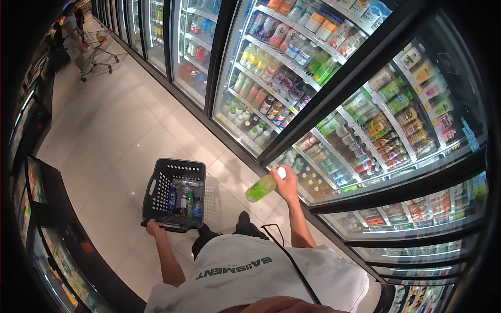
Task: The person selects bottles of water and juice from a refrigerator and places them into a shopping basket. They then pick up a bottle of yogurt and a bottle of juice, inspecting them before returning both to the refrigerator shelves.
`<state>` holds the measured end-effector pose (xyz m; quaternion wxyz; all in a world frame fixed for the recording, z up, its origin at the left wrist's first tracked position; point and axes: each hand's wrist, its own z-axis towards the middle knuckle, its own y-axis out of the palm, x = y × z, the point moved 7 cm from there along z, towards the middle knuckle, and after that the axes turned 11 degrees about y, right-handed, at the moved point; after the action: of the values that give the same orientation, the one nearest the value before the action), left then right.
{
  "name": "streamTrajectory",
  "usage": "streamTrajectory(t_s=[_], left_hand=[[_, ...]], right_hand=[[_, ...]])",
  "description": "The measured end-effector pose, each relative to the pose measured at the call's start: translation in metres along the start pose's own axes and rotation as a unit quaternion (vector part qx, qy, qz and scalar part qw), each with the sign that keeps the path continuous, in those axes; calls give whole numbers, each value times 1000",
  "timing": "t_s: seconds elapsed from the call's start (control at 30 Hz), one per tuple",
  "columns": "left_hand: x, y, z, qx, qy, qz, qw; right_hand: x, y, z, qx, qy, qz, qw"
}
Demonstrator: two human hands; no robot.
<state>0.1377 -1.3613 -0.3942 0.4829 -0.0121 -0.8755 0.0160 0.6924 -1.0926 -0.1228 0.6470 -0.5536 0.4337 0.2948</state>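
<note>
My right hand [286,183] grips a green-yellow bottle [261,188] near its white cap, in front of the glass cooler doors. The bottle is tilted, its base pointing down and to the left. My left hand [154,228] is closed on the near edge of a dark shopping basket [148,207]. Inside the basket are several bottles, among them a blue one [172,199] and a green-capped one [190,204]. The basket hangs to the left of my feet, above the tiled floor.
Tall cooler doors [214,57] line the right side, with shelves of bottles behind the glass. At the upper left a person [71,36] stands by a shopping cart [98,51]. Low display cases [68,235] run along the left. A black strap [292,261] crosses my shirt.
</note>
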Motion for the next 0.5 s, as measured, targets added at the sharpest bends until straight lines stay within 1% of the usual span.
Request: streamTrajectory(t_s=[0.07,0.13,0.2,0.23,0.3,0.4,0.5], left_hand=[[19,23,31,-34,9,19,999],[44,46,50,-34,40,35,998],[68,74,65,-52,69,12,996],[75,86,75,-63,78,11,995],[91,109,93,-83,96,8,992],[117,125,101,-92,101,34,990],[114,114,154,-97,109,19,989]], right_hand=[[-13,7,-11,-4,2,6,1000],[-20,11,-20,-5,11,5,1000],[-21,9,-23,-4,24,-6,1000],[-32,7,-26,-17,20,-55,998],[-39,5,-25,-1,16,-73,997],[-50,7,-17,19,19,-58,998],[-57,11,-2,42,38,-34,998]])
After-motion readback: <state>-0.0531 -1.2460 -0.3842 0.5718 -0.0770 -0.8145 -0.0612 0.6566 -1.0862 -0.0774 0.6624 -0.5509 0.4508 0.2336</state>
